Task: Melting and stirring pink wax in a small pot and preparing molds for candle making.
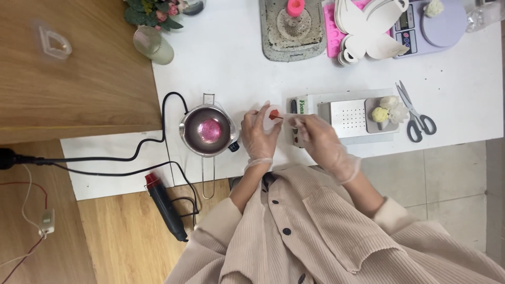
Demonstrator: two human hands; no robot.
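Note:
Both my hands wear thin clear gloves. My left hand [259,138] holds a small white cup-like piece [272,117] with red inside it. My right hand [322,141] pinches a thin stick whose red tip [277,117] touches that piece. Just left of my hands a small metal pot [208,130] with pink liquid sits on the white table [221,58], its wire handle pointing toward me.
A white heating plate [344,118] with small white and yellow flower shapes [388,109] lies right of my hands, scissors [415,113] beyond it. A black heat gun [165,202] and its cable lie lower left. A grey tray [292,31], pink mould, scale and glass jar [152,44] stand at the far edge.

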